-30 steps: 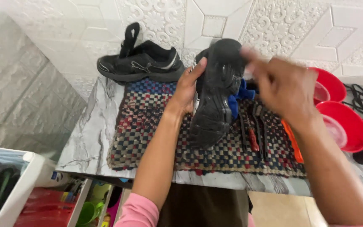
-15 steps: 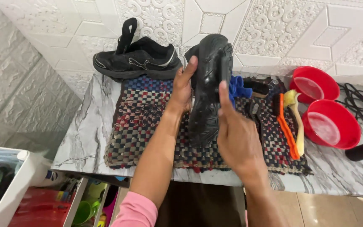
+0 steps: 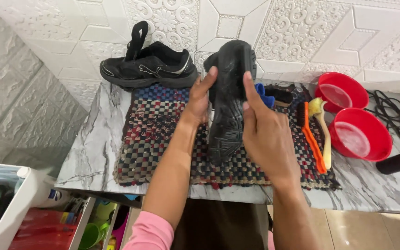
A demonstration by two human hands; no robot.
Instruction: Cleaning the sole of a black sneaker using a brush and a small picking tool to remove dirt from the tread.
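Over the middle of the woven checked mat, the person holds a black shoe up on end, its dark treaded sole turned toward the camera, toe end high near the wall and heel end low over the mat. The left hand grips the shoe's left edge, thumb hooked onto the sole side and the other fingers wrapped behind, out of sight. The right hand lies against the shoe's right edge, fingers together and extended upward along the sole, the fingertips pressed to the rubber; the thumb is hidden, so I cannot tell whether it closes round the back.

The mat lies on a grey marble-patterned counter set against a white embossed tile wall. At the far left of the mat, touching the wall, the 2nd black shoe rests on its sole, tongue pulled up.

Just right of the held shoe, something blue peeks out behind the right hand. Further right on the mat lie an orange-handled brush and a pale yellow brush, side by side. Beyond them, 2 red bowls sit on the counter, one behind the other, with a black cord coiled at the far right.

Under the counter at near left, coloured plastic items fill open shelves.
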